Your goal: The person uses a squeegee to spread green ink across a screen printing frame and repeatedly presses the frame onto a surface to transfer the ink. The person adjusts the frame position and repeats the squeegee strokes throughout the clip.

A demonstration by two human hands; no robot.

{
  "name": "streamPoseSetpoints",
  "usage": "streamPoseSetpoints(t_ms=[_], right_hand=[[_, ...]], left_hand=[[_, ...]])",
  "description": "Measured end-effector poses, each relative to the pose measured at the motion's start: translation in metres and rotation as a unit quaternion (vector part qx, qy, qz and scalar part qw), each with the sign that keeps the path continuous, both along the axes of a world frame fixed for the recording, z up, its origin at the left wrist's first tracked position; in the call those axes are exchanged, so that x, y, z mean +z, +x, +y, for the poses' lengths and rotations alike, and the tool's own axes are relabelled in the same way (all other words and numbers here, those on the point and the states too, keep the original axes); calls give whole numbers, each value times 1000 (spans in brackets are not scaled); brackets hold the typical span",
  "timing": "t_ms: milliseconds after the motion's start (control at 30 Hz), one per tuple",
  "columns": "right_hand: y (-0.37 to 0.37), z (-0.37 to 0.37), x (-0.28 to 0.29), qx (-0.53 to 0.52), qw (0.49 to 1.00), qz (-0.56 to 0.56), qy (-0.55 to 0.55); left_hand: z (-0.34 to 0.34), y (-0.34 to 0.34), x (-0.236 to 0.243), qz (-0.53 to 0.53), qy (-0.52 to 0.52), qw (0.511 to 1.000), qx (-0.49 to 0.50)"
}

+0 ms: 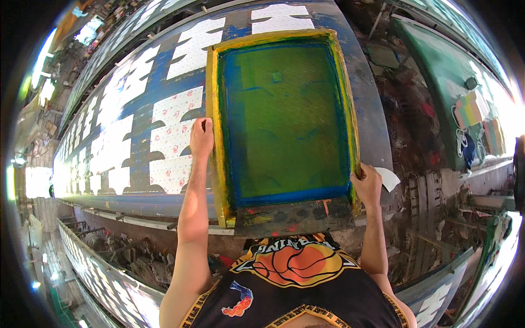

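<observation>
A large screen-printing frame [284, 120] with a yellow-edged border and green mesh, blue along its inner margins, lies over the near right end of a long table. My left hand [202, 138] is closed on its left side rail, about halfway up. Lower down, my right hand [367, 185] grips the right rail near the close corner. Left of the frame lies a white cut fabric piece [176, 136] with a small red print. A white corner of material [389, 179] sticks out beside my right hand. Whatever lies beneath the frame is mostly hidden.
Rows of white cut pieces [117, 136] cover the long blue-stained table [147, 201] to the left. A dark stained board [295, 217] sits at the frame's near edge. To the right, a green table [437, 82] holds striped cloth [471, 109] and cords, across a cluttered aisle.
</observation>
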State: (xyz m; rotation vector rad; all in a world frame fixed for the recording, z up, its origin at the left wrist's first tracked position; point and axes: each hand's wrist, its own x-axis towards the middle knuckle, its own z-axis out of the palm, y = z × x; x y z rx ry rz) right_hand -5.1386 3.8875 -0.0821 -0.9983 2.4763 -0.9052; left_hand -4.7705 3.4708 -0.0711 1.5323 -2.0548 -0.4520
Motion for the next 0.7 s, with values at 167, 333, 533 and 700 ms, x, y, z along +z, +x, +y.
streamPoseSetpoints(t_ms=[167, 333, 533, 700], right_hand=[[1, -2, 4, 6, 998, -19, 54], [39, 3, 48, 170, 984, 46, 18], [116, -1, 75, 507, 861, -35, 16], [144, 0, 69, 576, 810, 105, 29]], left_hand=[[-4, -6, -14, -29, 26, 999, 12], [-4, -16, -22, -76, 26, 997, 16], [-5, -17, -22, -94, 14, 995, 19], [-5, -14, -26, -97, 9, 995, 0]])
